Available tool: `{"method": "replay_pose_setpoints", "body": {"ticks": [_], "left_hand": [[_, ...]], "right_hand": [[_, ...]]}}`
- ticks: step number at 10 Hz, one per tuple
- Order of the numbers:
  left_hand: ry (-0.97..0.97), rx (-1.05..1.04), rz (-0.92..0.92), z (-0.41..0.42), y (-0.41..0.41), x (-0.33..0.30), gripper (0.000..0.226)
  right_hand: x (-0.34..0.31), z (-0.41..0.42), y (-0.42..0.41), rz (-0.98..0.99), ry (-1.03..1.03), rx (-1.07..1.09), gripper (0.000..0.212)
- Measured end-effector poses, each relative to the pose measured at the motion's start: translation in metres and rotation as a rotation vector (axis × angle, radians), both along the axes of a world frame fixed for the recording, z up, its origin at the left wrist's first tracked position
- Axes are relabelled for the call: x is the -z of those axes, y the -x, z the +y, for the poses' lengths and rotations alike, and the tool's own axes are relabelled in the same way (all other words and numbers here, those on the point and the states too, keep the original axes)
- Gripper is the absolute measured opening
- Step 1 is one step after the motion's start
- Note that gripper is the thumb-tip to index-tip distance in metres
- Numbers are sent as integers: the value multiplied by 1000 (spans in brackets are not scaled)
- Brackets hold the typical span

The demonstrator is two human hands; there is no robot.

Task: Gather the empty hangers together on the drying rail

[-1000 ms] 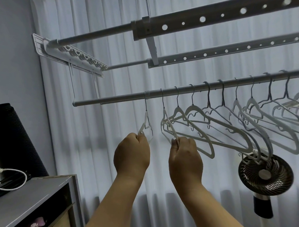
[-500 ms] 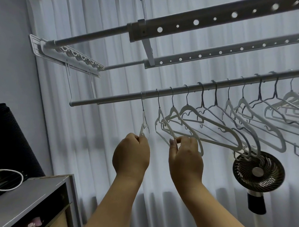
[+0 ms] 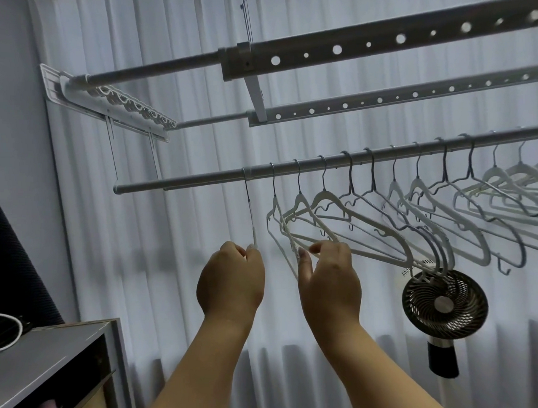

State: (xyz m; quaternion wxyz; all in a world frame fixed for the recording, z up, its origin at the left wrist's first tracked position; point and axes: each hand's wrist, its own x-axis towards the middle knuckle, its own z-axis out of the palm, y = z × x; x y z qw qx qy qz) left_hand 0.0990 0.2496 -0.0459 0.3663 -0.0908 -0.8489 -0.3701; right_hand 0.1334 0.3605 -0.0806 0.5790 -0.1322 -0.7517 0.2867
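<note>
Your left hand (image 3: 231, 281) pinches the edge-on end hanger (image 3: 251, 217); your right hand (image 3: 330, 282) pinches the next hangers (image 3: 307, 218), all hooked on the drying rail (image 3: 340, 162). Yank sideways and hooks could snag, tangle or hop off.

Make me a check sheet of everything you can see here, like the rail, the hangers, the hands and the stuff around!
Surface: drying rail runs slanting across, with hooks along it; grey cabinet top at lower left.
Job's things: leftmost hanger hangs edge-on, apart from the other hangers spread along the rail.
Clutter: nothing seen on the rail besides hangers.
Grippers: left hand grips the leftmost hanger's bottom; right hand pinches the next hangers' lower ends.
Cables: white cable looped on the cabinet top.
Surroundings: white curtain, perforated upper rails, round fan.
</note>
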Motion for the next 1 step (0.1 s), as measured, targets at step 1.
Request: {"method": "replay_pose_setpoints", "body": {"ticks": [1], "left_hand": [[-38, 15, 35, 1, 1, -1, 29]], "right_hand": [[-3, 1, -4, 17, 14, -2, 22]]}}
